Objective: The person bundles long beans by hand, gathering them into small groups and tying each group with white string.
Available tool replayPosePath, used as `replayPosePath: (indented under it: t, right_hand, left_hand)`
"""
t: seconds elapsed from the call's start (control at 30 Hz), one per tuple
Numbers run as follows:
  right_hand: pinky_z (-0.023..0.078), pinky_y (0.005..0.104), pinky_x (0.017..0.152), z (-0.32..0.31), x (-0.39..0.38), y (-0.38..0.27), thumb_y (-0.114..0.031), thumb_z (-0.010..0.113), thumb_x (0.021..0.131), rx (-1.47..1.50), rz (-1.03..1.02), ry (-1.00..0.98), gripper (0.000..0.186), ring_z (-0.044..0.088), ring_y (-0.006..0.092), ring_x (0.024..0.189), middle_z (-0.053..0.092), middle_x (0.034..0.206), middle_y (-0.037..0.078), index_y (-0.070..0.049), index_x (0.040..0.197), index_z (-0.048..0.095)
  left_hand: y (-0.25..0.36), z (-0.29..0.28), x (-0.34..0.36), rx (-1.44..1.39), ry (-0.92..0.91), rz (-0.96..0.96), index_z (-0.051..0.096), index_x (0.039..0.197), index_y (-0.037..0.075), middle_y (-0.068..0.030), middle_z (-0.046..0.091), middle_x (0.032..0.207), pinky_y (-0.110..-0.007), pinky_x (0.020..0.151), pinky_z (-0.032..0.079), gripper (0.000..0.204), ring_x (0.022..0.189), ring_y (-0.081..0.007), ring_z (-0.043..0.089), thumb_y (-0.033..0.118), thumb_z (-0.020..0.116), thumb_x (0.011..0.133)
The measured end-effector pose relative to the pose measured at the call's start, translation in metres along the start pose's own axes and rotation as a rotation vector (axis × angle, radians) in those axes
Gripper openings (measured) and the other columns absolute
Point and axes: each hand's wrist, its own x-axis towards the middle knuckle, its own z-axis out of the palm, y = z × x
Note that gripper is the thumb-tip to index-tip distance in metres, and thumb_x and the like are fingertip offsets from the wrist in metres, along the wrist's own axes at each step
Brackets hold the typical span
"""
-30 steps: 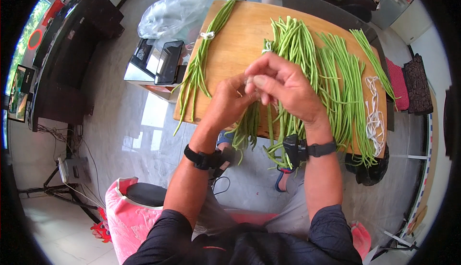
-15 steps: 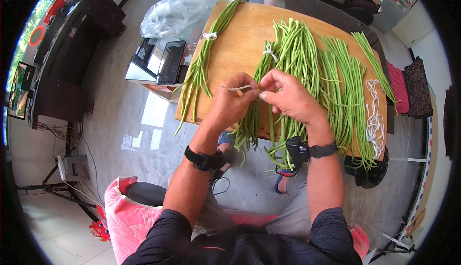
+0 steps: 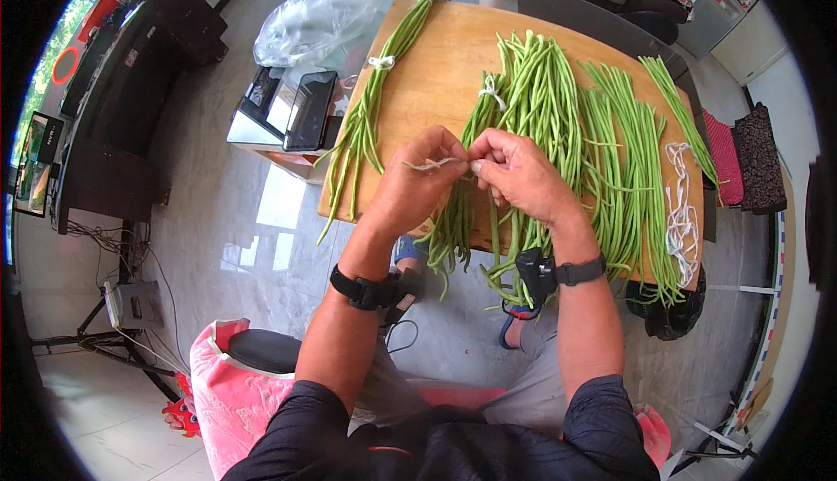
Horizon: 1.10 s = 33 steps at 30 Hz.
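My left hand (image 3: pixel 425 177) and my right hand (image 3: pixel 523 177) meet fingertip to fingertip above the near part of a wooden board (image 3: pixel 466 40). Both pinch a thin white string (image 3: pixel 425 166); one end lies across the left fingers, and the rest is hidden by the fingertips. Behind and below them lies a bunch of long green beans (image 3: pixel 478 123) with a white tie near its top. A thick heap of loose long beans (image 3: pixel 545 88) spreads beside my right hand. Another tied bunch (image 3: pixel 377 97) rests along the board's left side.
More loose beans (image 3: pixel 623 150) lie toward the right, with a few strands (image 3: pixel 678 110) at the far corner. White strings (image 3: pixel 682 215) lie near the right edge. A clear plastic bag (image 3: pixel 318 23) and a box (image 3: pixel 270 156) sit left of the board. A black bag (image 3: pixel 676 313) is below its right corner.
Both hands stay together with the string between them. The fingertips shift slightly, the right fingers curl more, and the loose string end over the left hand hangs a little lower.
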Motion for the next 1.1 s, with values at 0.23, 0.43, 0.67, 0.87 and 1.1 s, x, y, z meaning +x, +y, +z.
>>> replayPosePath:
  t: [0.23, 0.43, 0.67, 0.87, 1.1]
  right_hand:
    - [0.048, 0.0255, 0.056, 0.002, 0.001, 0.0, -0.007, 0.064, 0.095, -0.042, -0.032, -0.007, 0.008, 0.057, 0.0066, 0.063, 0.063, 0.074, 0.0, 0.001, 0.098, 0.064]
    - [0.049, 0.0216, 0.059, 0.003, 0.005, 0.006, -0.007, 0.066, 0.096, -0.096, -0.022, 0.001, 0.007, 0.057, 0.0042, 0.066, 0.061, 0.078, -0.004, -0.002, 0.1, 0.065]
    - [0.049, 0.0213, 0.058, 0.005, 0.007, 0.011, -0.005, 0.064, 0.094, 0.036, -0.001, 0.031, 0.003, 0.056, 0.0039, 0.065, 0.06, 0.077, -0.004, -0.003, 0.096, 0.064]
    - [0.045, 0.0256, 0.053, 0.003, 0.006, 0.009, -0.006, 0.065, 0.087, -0.013, -0.089, 0.054, 0.006, 0.053, 0.0053, 0.058, 0.059, 0.066, -0.002, 0.0, 0.089, 0.063]
    - [0.039, 0.0208, 0.058, 0.0, 0.002, 0.003, -0.006, 0.064, 0.095, -0.151, -0.207, -0.005, 0.005, 0.045, 0.0008, 0.065, 0.053, 0.074, -0.008, -0.004, 0.092, 0.062]
  left_hand:
    - [0.007, -0.002, -0.002, 0.062, 0.002, -0.018, 0.063, 0.096, 0.005, 0.0027, 0.062, 0.09, -0.024, 0.079, 0.046, 0.009, 0.087, -0.0065, 0.056, 0.004, 0.071, 0.093]
    - [0.004, -0.002, -0.002, 0.124, 0.014, 0.017, 0.062, 0.096, 0.005, 0.0031, 0.062, 0.089, -0.024, 0.077, 0.046, 0.01, 0.086, -0.006, 0.056, 0.005, 0.072, 0.094]
    - [0.006, -0.004, -0.001, 0.113, -0.016, 0.008, 0.062, 0.096, 0.005, 0.0038, 0.062, 0.089, -0.024, 0.077, 0.046, 0.01, 0.085, -0.0057, 0.056, 0.005, 0.072, 0.094]
    - [0.004, -0.01, -0.001, 0.001, -0.078, -0.109, 0.063, 0.1, 0.005, 0.0037, 0.062, 0.094, -0.023, 0.078, 0.046, 0.009, 0.089, -0.005, 0.055, 0.009, 0.07, 0.096]
    - [0.006, -0.01, 0.0, -0.14, -0.088, -0.135, 0.061, 0.105, 0.004, 0.0036, 0.06, 0.095, -0.022, 0.078, 0.046, 0.017, 0.088, -0.0052, 0.054, 0.016, 0.07, 0.098]
